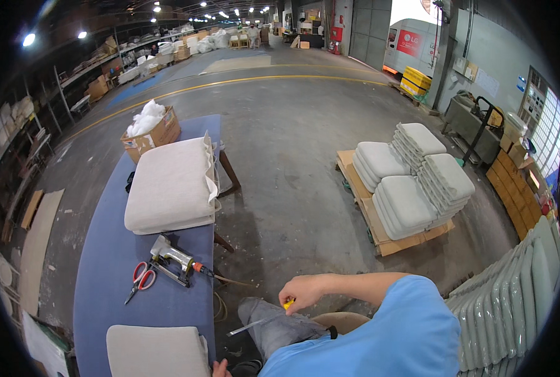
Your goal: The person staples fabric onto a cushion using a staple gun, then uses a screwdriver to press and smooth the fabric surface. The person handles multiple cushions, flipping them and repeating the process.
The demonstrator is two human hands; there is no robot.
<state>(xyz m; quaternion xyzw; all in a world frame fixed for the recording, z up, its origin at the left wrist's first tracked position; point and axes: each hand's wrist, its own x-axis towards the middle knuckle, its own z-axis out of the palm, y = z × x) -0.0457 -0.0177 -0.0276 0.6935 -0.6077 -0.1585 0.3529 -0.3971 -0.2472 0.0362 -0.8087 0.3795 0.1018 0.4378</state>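
My right hand (302,293) is closed round the yellow handle of a screwdriver (247,327), its thin metal shaft pointing left over my grey-trousered leg. Only a few fingers of my left hand (220,369) show at the lower edge, beside the right side of a light padded seat cushion (157,352); their grip is cut off from view. That cushion lies on the near end of a blue-covered table (98,295). Farther up the table are red-handled scissors (140,280) and a staple gun (174,256) with an air hose.
Beyond the staple gun sit a stack of light fabric covers (170,188) and a cardboard box (156,135) with white stuffing. Stacked cushions (405,201) rest on a pallet (387,246) at the right. Plastic-wrapped seats (512,308) stand close at my right.
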